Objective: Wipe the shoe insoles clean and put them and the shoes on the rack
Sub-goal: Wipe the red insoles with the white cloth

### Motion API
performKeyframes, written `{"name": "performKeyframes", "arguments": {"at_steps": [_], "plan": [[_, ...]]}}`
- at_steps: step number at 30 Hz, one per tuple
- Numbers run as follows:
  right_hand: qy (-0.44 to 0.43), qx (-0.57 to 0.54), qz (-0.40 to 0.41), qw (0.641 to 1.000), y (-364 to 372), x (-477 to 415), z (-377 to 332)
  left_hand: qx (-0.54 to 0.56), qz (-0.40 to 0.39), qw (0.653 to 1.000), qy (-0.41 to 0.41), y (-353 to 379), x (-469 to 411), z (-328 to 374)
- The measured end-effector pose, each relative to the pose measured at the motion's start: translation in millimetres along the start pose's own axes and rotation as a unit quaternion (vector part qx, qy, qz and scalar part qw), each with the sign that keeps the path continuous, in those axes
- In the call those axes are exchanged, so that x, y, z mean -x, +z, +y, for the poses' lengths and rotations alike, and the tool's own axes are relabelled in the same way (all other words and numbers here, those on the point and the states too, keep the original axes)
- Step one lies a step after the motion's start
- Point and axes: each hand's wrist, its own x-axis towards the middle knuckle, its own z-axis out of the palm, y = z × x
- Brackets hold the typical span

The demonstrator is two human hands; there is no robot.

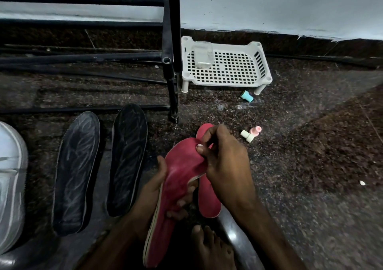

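Left grip (153, 188) curled round a red insole (182, 166), right grip (226, 161) pinched its edge; wiping looked unfinished, with black insoles (76, 172) and a shoe (10, 176) on the floor (290, 145), none on the rack (172, 41).

The dark speckled stone floor (310, 145) carries a black metal rack (172, 62) at the back left. In front of it, a left black insole (75, 172) and a right black insole (128, 159) lie flat side by side, near a white shoe (10, 186) cut off by the left edge. Further right lie a partly hidden red insole (208, 201), a white perforated plastic stand (226, 66) on short legs by the wall, a small teal piece (247, 96) just before it, a pink and cream piece (250, 133) nearer, and a white scrap (362, 183) well apart.
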Motion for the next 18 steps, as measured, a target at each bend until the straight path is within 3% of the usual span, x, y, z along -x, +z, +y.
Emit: {"name": "performKeyframes", "arguments": {"at_steps": [2, 6, 11, 18], "plan": [[-0.027, -0.005, 0.0, 1.0, -9.0, 3.0, -9.3, 0.001, -0.001, 1.0, 0.009, -1.8, -0.1, 0.7], [-0.085, 0.026, 0.08, 0.993, -22.4, 5.1, -19.4, -0.005, -0.002, 0.999, 0.033, -2.1, 3.6, 2.7], [-0.158, 0.198, -0.03, 0.967, 25.4, 17.9, -8.7, -0.063, 0.141, 0.986, 0.06, 3.9, -18.3, 5.7], [-0.007, 0.113, 0.036, 0.993, 25.7, -7.0, 3.2, -0.08, 0.087, 0.993, 0.013, -2.7, -4.4, -1.3]]}}
